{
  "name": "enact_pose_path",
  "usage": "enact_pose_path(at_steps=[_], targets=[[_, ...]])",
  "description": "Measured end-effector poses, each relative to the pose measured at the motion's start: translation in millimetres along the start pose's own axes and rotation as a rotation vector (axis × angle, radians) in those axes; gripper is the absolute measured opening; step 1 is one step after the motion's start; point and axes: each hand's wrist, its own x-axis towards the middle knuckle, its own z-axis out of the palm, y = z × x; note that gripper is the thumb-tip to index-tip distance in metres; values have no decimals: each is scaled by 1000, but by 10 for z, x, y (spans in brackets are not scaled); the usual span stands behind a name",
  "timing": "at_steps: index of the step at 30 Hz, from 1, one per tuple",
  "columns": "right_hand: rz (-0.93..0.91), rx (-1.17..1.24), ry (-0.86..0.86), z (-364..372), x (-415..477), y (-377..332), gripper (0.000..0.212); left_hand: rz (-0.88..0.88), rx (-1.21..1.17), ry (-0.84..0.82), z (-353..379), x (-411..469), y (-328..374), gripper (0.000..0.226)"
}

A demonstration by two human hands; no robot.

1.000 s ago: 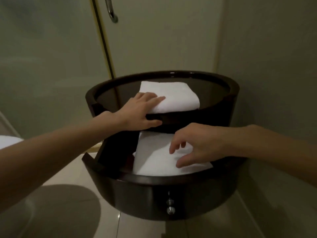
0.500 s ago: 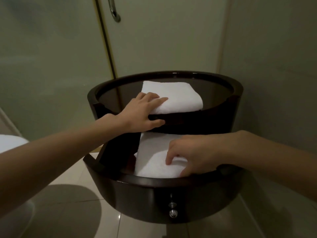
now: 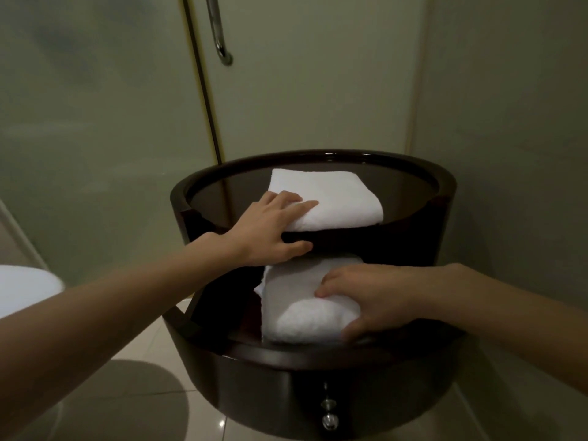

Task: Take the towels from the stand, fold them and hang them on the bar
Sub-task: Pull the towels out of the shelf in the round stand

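1. Frosted glass panels (image 3: 95, 122) fill the background from 9 to 12 o'clock, with a plain wall toward 3 o'clock.
2. Pale glossy floor tiles (image 3: 143, 361) show at 7 o'clock under the left forearm.
3. Dark polished wood forms the round two-tier stand (image 3: 254, 386), at the middle of the view and running down to 6 o'clock.
4. On the lower tier lies the lower towel (image 3: 305, 313), white and folded. Its near end bulges toward 6 o'clock and its far end runs under the top tier.
5. On the top tier lies the upper towel (image 3: 343, 202), white and folded flat, with its near edge at the tier's 6 o'clock rim.
6. The right hand (image 3: 375, 297) comes in from 3 o'clock and grips the lower towel. Its fingers curl over the top and its thumb is tucked at the near edge.
7. The left hand (image 3: 267, 230) comes in from 8 o'clock and is spread wide. Its fingers lie flat on the upper towel's 7 o'clock corner, and its thumb stretches along the rim face just below.
8. A rounded white fixture (image 3: 22, 288) is cut off at 9 o'clock; what it is cannot be told.
9. A chrome door handle (image 3: 219, 36) hangs at 11 o'clock on the glass.
10. A small shiny knob (image 3: 328, 420) sits at 6 o'clock on the stand's front.
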Motion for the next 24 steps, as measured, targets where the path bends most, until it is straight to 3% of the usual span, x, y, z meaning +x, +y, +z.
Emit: enact_pose_path(at_steps=[4,14,24], targets=[[-7,-50,-13,32,14,-19,84,-15,-8,-8,-2,-10,0,78],[-16,-157,179,83,-64,-94,55,-8,6,-33,-8,-5,-11,79],[-12,25,324,-213,-101,-31,36,8,-9,-75,18,-3,-68,77]])
